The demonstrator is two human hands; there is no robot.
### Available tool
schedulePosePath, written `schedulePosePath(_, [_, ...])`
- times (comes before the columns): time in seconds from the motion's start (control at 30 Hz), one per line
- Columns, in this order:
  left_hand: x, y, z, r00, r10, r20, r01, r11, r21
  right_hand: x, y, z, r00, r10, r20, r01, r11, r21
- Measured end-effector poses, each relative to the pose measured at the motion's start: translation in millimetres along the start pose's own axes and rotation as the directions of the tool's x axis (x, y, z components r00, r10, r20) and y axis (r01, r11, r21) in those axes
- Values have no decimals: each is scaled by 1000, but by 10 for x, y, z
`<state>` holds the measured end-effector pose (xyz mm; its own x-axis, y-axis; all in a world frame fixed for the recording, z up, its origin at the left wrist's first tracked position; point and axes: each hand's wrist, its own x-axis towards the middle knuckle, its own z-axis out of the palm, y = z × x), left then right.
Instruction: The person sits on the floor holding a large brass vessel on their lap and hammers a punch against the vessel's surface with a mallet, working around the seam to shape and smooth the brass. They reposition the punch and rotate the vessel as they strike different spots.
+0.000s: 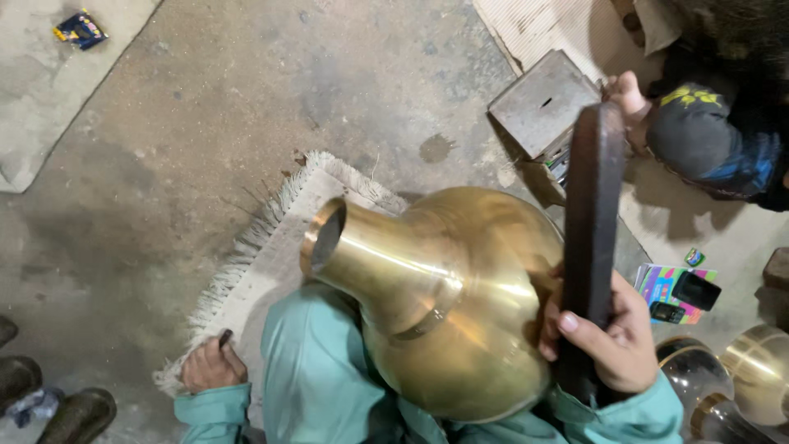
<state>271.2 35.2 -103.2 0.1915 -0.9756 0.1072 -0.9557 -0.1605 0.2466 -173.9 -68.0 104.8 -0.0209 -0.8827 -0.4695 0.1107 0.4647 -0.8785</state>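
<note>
- The brass pot (444, 304) lies tilted across your lap, resting on your teal-clad leg (316, 370); its open neck points up and to the left, and the round belly sits toward your right side.
- Your right hand (612, 341) is clenched around a dark, flat wooden bat (592, 222), gripping it near the lower end. The bat stands almost upright, right beside the pot's belly and touching or nearly touching it; you cannot tell which.
- Your left hand (209, 362) is low on the left, on the fringed mat (271, 247), its fingers curled round a small dark thing that is too hidden to name.
- The mat lies under you on the bare concrete floor (181, 140).
- Behind the bat sits a grey metal block (542, 103), and beside it another person's foot (629, 94) and dark trouser leg.
- To your right on the floor lie a colourful packet (662, 284) and a small dark phone (697, 289).
- More brass pots (760, 370) stand at the lower right corner.
- Dark shoes (57, 403) rest at the lower left edge.
</note>
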Motion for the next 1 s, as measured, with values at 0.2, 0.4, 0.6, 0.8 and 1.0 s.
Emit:
schedulePosePath(0.2, [-245,32,-147,1000,-16,-15,17,998,67,-63,3,101,989,-105,104,112,992,-62])
schedulePosePath(0.4, [-430,32,-123,960,-277,-53,266,952,-152,-140,-16,181,977,-155,148,169,981,-92])
schedulePosePath(0.6, [-185,189,-305,929,-304,-209,124,792,-598,-171,27,117,963,-214,165,222,975,-28])
schedulePosePath(0.8, [140,898,-866,1000,-15,19,23,441,-897,-203,92,-42,945,-231,231,230,973,35])
schedulePosePath(1.0, [263,1390,-1213,954,284,91,3,297,-955,-75,17,-120,925,-141,352,112,989,101])
